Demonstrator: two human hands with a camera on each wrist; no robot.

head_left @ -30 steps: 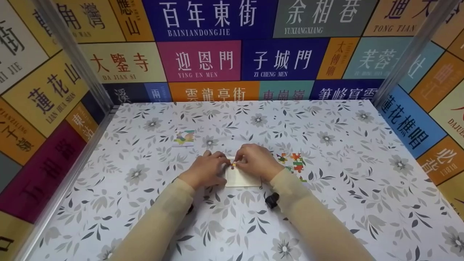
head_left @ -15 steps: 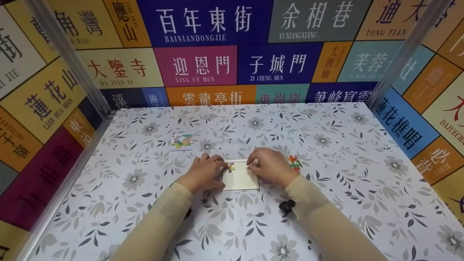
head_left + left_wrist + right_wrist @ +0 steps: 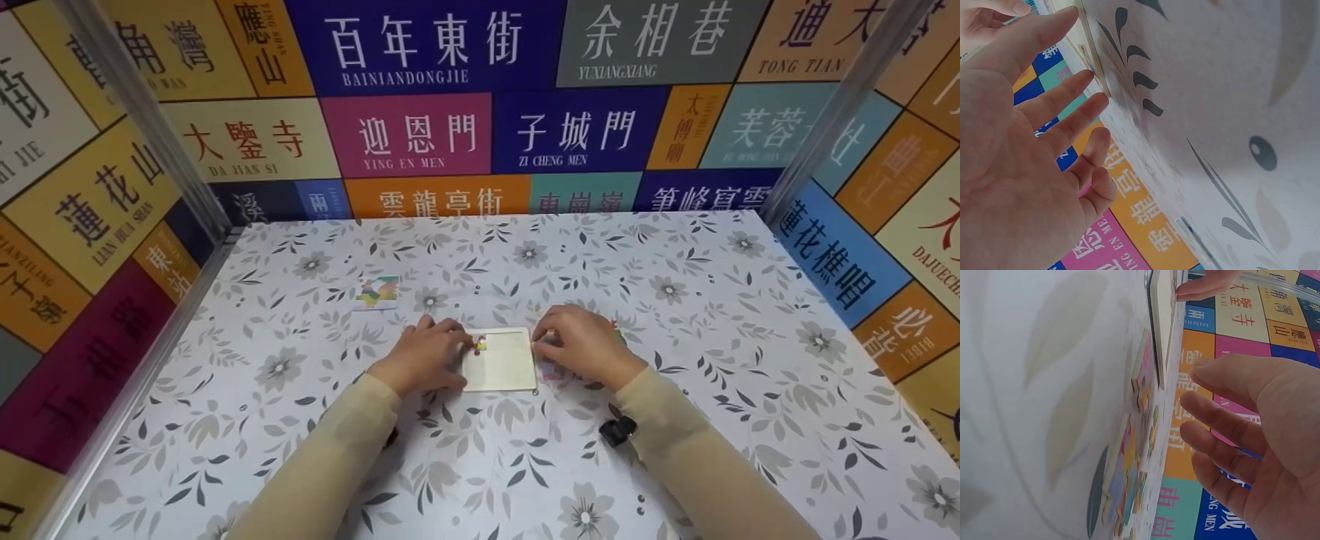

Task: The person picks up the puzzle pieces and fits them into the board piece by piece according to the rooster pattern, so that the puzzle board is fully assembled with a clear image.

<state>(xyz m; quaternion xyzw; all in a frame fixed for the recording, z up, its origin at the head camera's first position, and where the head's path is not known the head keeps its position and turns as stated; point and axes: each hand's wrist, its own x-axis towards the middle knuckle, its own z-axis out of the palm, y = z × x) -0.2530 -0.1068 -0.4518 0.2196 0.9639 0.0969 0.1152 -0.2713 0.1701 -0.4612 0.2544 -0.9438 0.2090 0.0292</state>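
Observation:
A cream puzzle board (image 3: 511, 369) with a raised rim lies flat on the table. One small red and yellow jigsaw piece (image 3: 480, 344) sits near its upper left corner. My left hand (image 3: 424, 355) is at the board's left edge, thumb and fingertips touching it; in the left wrist view the fingers are fairly straight. Just past the board's right edge, my right hand (image 3: 589, 345) hovers over loose jigsaw pieces (image 3: 1123, 475). Its fingers are loosely bent, and the right wrist view shows nothing between them. Most of these pieces are hidden beneath the hand in the head view.
A small colourful square picture (image 3: 377, 292) lies farther back on the left. The flower-patterned table (image 3: 450, 480) is bordered by walls of coloured sign panels (image 3: 409, 135) at the back and sides. A black wrist device (image 3: 618, 432) hangs below the right sleeve.
My right hand has drawn back from the jigsaw piece and moved right, off the board and over the loose pieces. The piece stays on the board. My left hand keeps its place.

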